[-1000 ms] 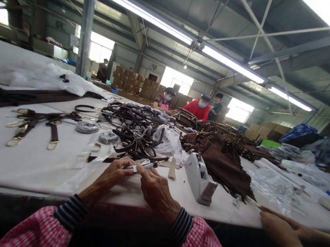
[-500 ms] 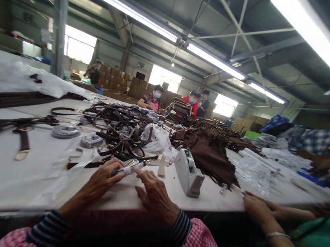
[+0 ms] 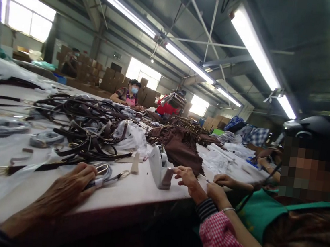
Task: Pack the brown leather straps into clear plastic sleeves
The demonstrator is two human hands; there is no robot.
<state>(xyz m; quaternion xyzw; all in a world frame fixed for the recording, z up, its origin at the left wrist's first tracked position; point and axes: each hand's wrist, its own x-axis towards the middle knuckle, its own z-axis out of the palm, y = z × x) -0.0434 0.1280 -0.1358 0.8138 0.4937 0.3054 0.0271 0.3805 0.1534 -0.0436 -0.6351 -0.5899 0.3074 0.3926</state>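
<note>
My left hand (image 3: 63, 191) lies on the white table (image 3: 37, 188) at lower left, its fingers closed around a brown leather strap with a metal buckle (image 3: 102, 168) and a white band. My right hand (image 3: 188, 179), with a red gingham sleeve and striped cuff, is apart from that strap. Its spread fingers hold nothing and are just right of a grey tape dispenser (image 3: 159, 167). A co-worker's hands (image 3: 220, 186) are close by on the right.
A tangled pile of brown straps (image 3: 82, 129) and a plastic bag (image 3: 129, 137) lie beyond my left hand. Brown fringed leather pieces (image 3: 178, 147) lie behind the dispenser. Grey coils (image 3: 4, 127) sit at left. A co-worker in a green apron (image 3: 262, 213) sits at right.
The view has swung right and tilted. My right hand has come off the strap and moved right, past the dispenser. My left hand keeps the strap. The co-worker now fills the right side.
</note>
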